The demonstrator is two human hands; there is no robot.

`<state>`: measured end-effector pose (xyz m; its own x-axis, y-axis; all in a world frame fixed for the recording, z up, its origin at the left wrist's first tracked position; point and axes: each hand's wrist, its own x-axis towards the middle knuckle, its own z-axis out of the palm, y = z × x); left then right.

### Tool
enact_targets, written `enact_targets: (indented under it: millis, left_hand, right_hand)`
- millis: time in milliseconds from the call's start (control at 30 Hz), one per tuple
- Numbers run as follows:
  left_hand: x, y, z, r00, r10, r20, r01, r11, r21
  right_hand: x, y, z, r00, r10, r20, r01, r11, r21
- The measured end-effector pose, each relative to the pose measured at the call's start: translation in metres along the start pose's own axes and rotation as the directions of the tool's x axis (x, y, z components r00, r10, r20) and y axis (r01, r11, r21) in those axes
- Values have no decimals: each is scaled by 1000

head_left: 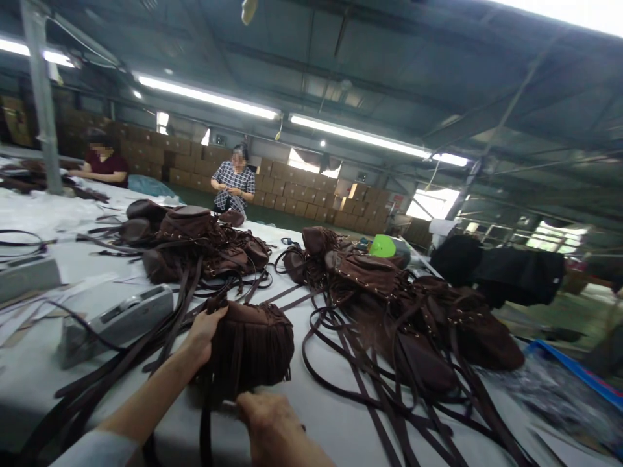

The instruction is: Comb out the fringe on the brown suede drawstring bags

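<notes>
A dark brown fringed bag (256, 347) stands on the white table in front of me. My left hand (207, 331) grips its upper left edge, fingers closed on the brown material. Just below the bag's lower edge is my right hand (267, 415), with its fingers curled and a small thin light-coloured item at the fingertips, too blurred to name. A dark strap (206, 421) hangs down between the two hands.
Brown bags with straps are piled at the back left (189, 227) and on the right (370, 279). A grey tape dispenser (126, 318) stands at the left. Clear plastic bags (549, 389) lie at the right in a blue-edged container. Two people are beyond the table.
</notes>
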<state>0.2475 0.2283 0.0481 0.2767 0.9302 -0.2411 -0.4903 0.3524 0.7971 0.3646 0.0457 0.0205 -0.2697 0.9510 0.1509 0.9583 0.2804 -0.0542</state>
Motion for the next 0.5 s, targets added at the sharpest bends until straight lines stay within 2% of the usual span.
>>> enact_targets:
  millis: [67, 167, 267, 367, 500]
  left_hand:
    - [-6, -15, -1, 999, 13, 38, -13, 1000, 12]
    - [-23, -40, -2, 984, 50, 171, -63, 995, 74]
    - [-33, -62, -3, 962, 115, 247, -161, 971, 176]
    - [-29, -76, -3, 941, 181, 286, -259, 929, 265]
    - [-9, -80, 0, 932, 233, 278, -319, 890, 325]
  right_hand:
    - [2, -1, 10, 999, 1, -45, 1, 999, 40]
    - [8, -1, 20, 996, -30, -83, 36, 997, 67]
    - [8, -1, 20, 996, -89, -7, 89, 994, 65]
    - [-1, -6, 14, 995, -70, 67, 63, 993, 102]
    - [-24, -24, 13, 983, -113, 142, 62, 943, 326]
